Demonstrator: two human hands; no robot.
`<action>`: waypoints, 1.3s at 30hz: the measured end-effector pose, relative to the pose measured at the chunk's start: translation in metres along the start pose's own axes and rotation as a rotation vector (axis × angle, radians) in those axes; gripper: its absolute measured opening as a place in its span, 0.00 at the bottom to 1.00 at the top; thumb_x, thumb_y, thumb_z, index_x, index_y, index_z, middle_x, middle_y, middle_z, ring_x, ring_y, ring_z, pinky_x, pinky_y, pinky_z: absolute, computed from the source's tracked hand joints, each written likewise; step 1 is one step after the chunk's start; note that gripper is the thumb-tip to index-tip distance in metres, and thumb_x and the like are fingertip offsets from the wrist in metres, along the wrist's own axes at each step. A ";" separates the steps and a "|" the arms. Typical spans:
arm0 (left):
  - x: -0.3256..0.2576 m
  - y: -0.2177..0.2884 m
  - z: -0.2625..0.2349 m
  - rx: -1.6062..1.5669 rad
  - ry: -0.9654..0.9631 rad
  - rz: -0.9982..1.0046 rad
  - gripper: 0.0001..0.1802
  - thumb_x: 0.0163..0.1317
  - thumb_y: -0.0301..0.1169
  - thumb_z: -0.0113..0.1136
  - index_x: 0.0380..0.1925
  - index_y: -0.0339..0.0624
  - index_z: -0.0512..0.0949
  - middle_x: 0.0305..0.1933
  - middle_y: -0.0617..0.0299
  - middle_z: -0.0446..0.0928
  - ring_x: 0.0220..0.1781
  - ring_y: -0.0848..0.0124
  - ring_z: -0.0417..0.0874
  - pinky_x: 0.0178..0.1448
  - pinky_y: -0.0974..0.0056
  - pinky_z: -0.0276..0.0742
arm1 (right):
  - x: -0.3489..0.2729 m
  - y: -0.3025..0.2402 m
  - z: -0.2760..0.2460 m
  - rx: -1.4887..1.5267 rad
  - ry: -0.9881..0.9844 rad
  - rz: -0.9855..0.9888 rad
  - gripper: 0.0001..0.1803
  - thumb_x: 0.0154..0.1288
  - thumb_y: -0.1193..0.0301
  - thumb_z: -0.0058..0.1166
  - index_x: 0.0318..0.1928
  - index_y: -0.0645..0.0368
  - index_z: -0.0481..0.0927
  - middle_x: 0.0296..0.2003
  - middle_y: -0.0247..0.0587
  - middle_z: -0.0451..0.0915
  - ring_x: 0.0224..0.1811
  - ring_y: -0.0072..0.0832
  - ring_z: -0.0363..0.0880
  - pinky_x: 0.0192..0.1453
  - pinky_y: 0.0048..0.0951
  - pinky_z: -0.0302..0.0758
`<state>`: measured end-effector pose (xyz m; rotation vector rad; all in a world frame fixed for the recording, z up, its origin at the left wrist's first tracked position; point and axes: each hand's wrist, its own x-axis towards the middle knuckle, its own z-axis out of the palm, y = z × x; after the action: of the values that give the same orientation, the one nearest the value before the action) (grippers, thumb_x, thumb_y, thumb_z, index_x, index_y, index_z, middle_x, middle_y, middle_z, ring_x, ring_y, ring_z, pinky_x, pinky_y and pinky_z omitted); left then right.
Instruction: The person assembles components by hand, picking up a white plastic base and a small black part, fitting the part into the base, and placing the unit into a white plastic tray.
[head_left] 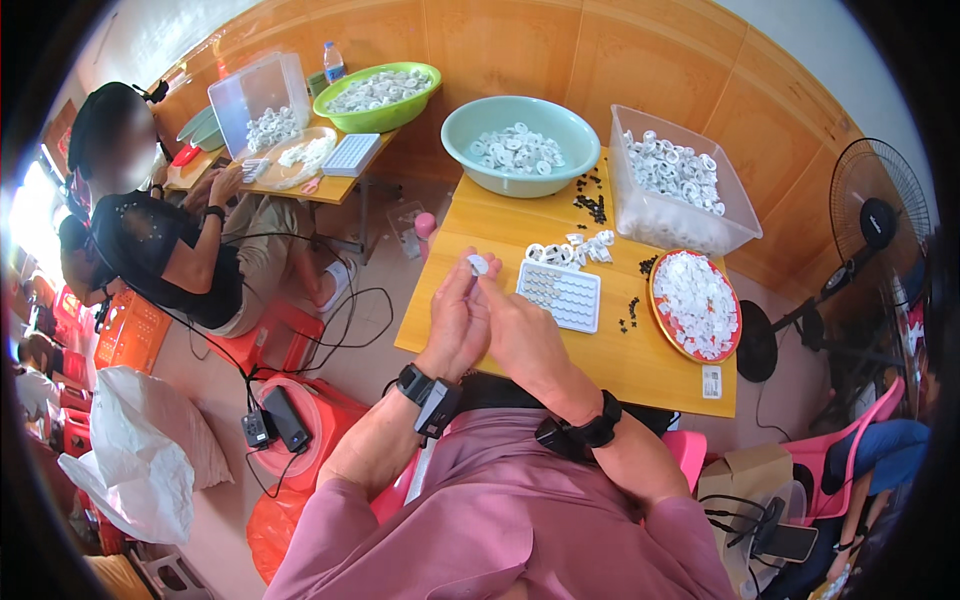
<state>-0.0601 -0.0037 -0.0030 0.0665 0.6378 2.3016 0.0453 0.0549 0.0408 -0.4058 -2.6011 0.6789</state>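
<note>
My left hand (455, 318) is turned palm up above the table's near left part, its fingers closed on a small white round part (478, 264). Over that palm, my right hand (528, 340) is curled, with its fingertips just below the part; what they pinch, if anything, is hidden. To the right of both hands lies a white tray (585, 318) with rows of small slots, some holding pieces. Several white ring-shaped parts (570, 252) are heaped at the tray's far edge.
On the yellow table (470, 225) stand a blue-green basin (455, 140), a clear bin (690, 232) and a red plate (738, 330) of white pieces. Small black pieces (595, 208) lie scattered. A fan (880, 222) stands right. A co-worker (180, 220) sits left, near cables (330, 340).
</note>
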 end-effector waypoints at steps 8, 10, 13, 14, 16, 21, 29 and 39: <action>0.001 -0.002 -0.003 -0.078 0.008 -0.027 0.17 0.74 0.35 0.55 0.56 0.38 0.69 0.60 0.47 0.75 0.65 0.60 0.76 0.72 0.58 0.70 | -0.007 -0.003 -0.010 0.164 0.056 -0.014 0.17 0.71 0.72 0.45 0.58 0.58 0.74 0.36 0.56 0.82 0.37 0.56 0.81 0.40 0.53 0.77; 0.001 -0.002 -0.005 -0.104 -0.009 -0.047 0.17 0.74 0.35 0.56 0.56 0.38 0.69 0.61 0.47 0.75 0.65 0.60 0.76 0.73 0.58 0.70 | -0.007 -0.001 -0.007 0.162 0.058 -0.015 0.18 0.71 0.72 0.44 0.59 0.58 0.74 0.36 0.55 0.82 0.37 0.56 0.82 0.40 0.53 0.77; -0.001 -0.001 -0.001 -0.132 0.015 -0.063 0.17 0.73 0.35 0.56 0.56 0.38 0.69 0.61 0.47 0.75 0.65 0.60 0.77 0.72 0.58 0.70 | -0.008 0.001 -0.006 0.156 0.064 -0.016 0.19 0.71 0.72 0.45 0.60 0.58 0.74 0.36 0.54 0.82 0.37 0.55 0.82 0.39 0.52 0.77; 0.000 -0.001 -0.002 -0.133 0.011 -0.063 0.17 0.73 0.34 0.56 0.56 0.38 0.69 0.61 0.46 0.74 0.65 0.59 0.77 0.72 0.58 0.70 | -0.008 0.002 -0.006 0.153 0.065 -0.020 0.20 0.71 0.72 0.45 0.61 0.57 0.74 0.35 0.54 0.82 0.37 0.55 0.82 0.38 0.52 0.77; 0.001 -0.002 -0.003 -0.136 0.008 -0.063 0.17 0.73 0.34 0.56 0.56 0.38 0.69 0.61 0.46 0.74 0.65 0.59 0.77 0.72 0.58 0.70 | -0.009 0.004 -0.006 0.150 0.073 -0.038 0.20 0.71 0.72 0.45 0.62 0.57 0.74 0.35 0.54 0.82 0.36 0.55 0.81 0.38 0.52 0.77; 0.004 0.001 -0.007 -0.132 -0.008 -0.002 0.15 0.73 0.32 0.55 0.54 0.35 0.70 0.58 0.46 0.76 0.62 0.58 0.79 0.71 0.59 0.73 | -0.010 -0.006 -0.014 0.152 0.079 -0.020 0.21 0.69 0.76 0.46 0.62 0.60 0.74 0.33 0.55 0.80 0.37 0.53 0.80 0.41 0.49 0.76; 0.001 0.007 0.004 -0.022 -0.016 0.209 0.14 0.70 0.26 0.58 0.52 0.35 0.71 0.55 0.49 0.77 0.61 0.60 0.80 0.72 0.59 0.74 | 0.025 0.032 -0.031 -0.018 0.173 -0.102 0.17 0.63 0.76 0.48 0.51 0.63 0.81 0.36 0.59 0.82 0.36 0.57 0.81 0.41 0.51 0.79; -0.017 0.024 0.022 0.188 0.014 0.358 0.17 0.69 0.25 0.61 0.55 0.35 0.71 0.54 0.50 0.79 0.55 0.62 0.84 0.63 0.63 0.79 | 0.077 0.043 0.017 -0.214 0.046 -0.145 0.08 0.60 0.72 0.52 0.35 0.62 0.83 0.32 0.55 0.83 0.38 0.51 0.83 0.44 0.51 0.77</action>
<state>-0.0580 -0.0199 0.0295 0.2734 0.9091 2.5772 -0.0220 0.1128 0.0302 -0.2888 -2.6372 0.3399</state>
